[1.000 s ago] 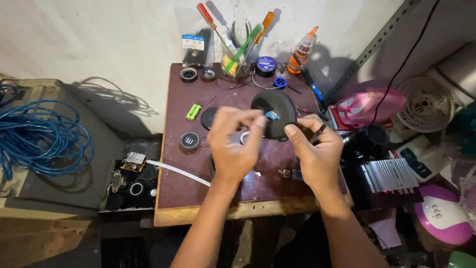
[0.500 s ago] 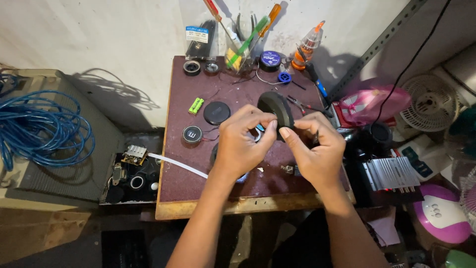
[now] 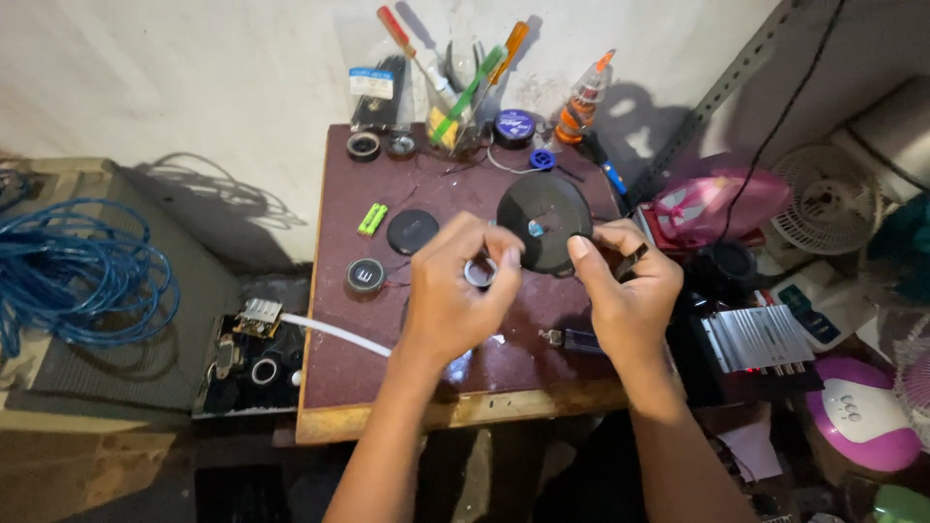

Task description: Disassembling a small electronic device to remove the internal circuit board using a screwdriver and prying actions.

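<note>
- While I lean over the maroon tabletop (image 3: 334,378), my left hand (image 3: 450,300) pinches a small metal ring (image 3: 480,272).
- My right hand (image 3: 630,291) curls against the black disc (image 3: 542,218); its grip I cannot tell.

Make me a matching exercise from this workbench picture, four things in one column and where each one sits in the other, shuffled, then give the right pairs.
Things:
1. small ring
2. blue cable coil
3. screwdrivers
4. green batteries

Places:
A. standing in a clear holder at the back edge of the table, by the wall
B. pinched in the fingers of the left hand
C. lying flat on the maroon tabletop, left of the small black disc
D. off the table, on the grey surface far left

Pairs: 1-B, 2-D, 3-A, 4-C
</note>
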